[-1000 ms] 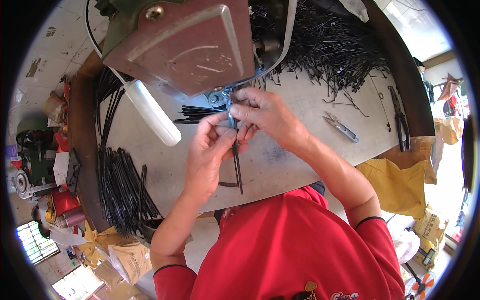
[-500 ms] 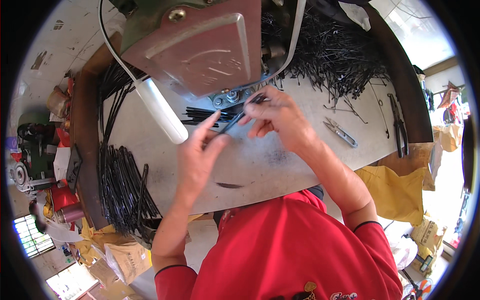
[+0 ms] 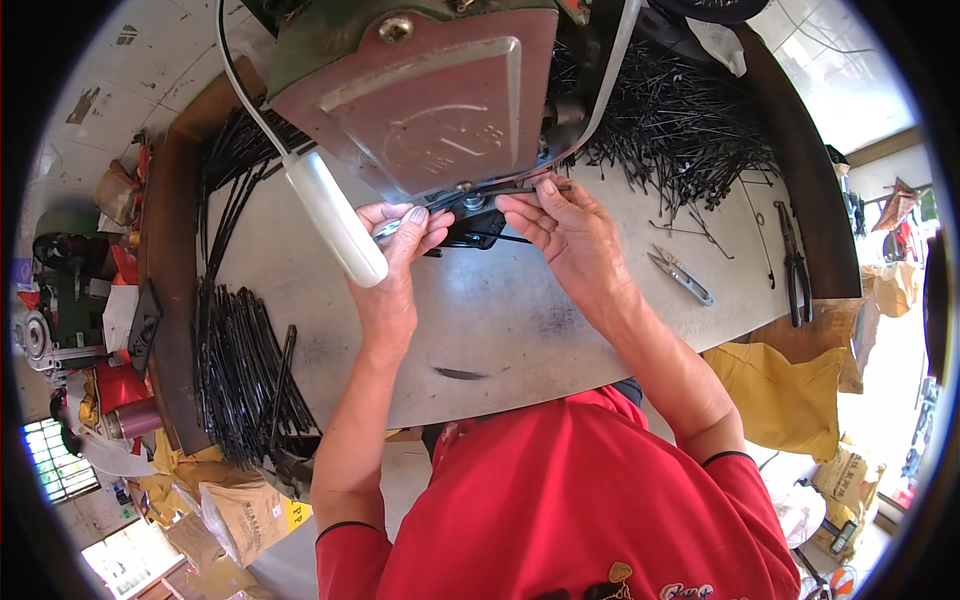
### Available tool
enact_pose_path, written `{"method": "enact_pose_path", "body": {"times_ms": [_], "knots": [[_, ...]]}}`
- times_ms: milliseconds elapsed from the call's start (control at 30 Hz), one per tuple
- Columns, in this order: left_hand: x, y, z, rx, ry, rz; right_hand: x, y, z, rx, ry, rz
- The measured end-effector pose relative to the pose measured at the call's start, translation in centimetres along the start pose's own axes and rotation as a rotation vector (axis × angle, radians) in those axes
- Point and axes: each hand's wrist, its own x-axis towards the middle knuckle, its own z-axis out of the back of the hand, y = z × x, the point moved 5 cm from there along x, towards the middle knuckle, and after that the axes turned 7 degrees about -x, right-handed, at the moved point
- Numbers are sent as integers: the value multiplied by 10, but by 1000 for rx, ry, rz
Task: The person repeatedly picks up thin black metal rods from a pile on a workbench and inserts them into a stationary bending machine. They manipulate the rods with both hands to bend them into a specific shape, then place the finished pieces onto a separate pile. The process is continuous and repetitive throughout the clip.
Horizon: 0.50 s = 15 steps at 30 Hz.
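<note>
Below the reddish cover plate of a green machine (image 3: 430, 110), both my hands hold a thin black strip (image 3: 440, 203). My left hand (image 3: 395, 250) pinches its left part between thumb and fingers, next to the lower end of a white tube lamp (image 3: 335, 218). At the other end, my right hand (image 3: 575, 235) has thumb and forefinger pressed together on the strip, right beside the bolted metal parts under the machine head. Some black pieces (image 3: 475, 238) lie on the pale tabletop just behind and between my hands, partly hidden by them.
A bundle of black strips (image 3: 245, 375) lies at the table's left, with more behind it. A tangled heap of thin black wire pieces (image 3: 670, 125) covers the far right. Thread snips (image 3: 682, 274) and black-handled pliers (image 3: 793, 265) lie at right, inside the raised wooden rim (image 3: 825, 210).
Both hands have moved farther apart and up under the machine head. The strip, earlier tilted between them, now lies closer to level. The view has shifted slightly.
</note>
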Motion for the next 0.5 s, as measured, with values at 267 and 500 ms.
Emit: {"method": "enact_pose_path", "body": {"times_ms": [267,500], "knots": [[1,10,-5,-98,-26,73,6,-6,9,58,1,36],[-1,17,1,-213,-71,199,0,0,2,-10,-7,113]]}}
